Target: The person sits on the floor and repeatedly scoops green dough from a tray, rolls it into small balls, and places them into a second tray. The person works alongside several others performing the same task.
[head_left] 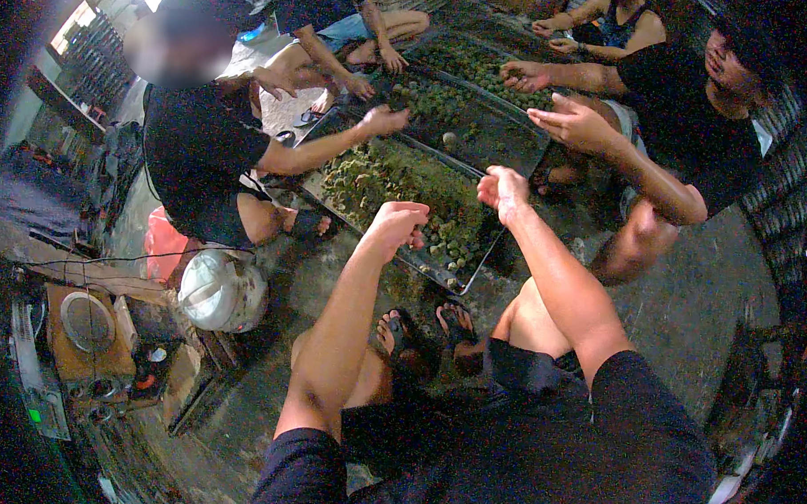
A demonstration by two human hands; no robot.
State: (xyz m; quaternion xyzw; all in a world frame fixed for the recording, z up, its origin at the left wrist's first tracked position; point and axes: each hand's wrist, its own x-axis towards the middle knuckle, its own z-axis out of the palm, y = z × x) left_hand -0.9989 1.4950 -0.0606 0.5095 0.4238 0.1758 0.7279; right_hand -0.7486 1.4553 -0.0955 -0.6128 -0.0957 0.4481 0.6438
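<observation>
My left hand is held above the near edge of a dark, shallow metal tray, its fingers curled inward. Across from it, my right hand is raised over the tray's right side with its fingers bent together. Whatever either hand may be holding is too small or hidden to make out. Small greenish-brown lumps are heaped over much of this tray, with larger rounded ones towards the near right corner. One pale round lump sits apart, beyond the heap.
More trays with green lumps lie behind. Several people sit around them; one person's hand reaches in from the left, another's hands are raised at right. A white helmet and cluttered wooden bench are at left. My sandalled feet are below.
</observation>
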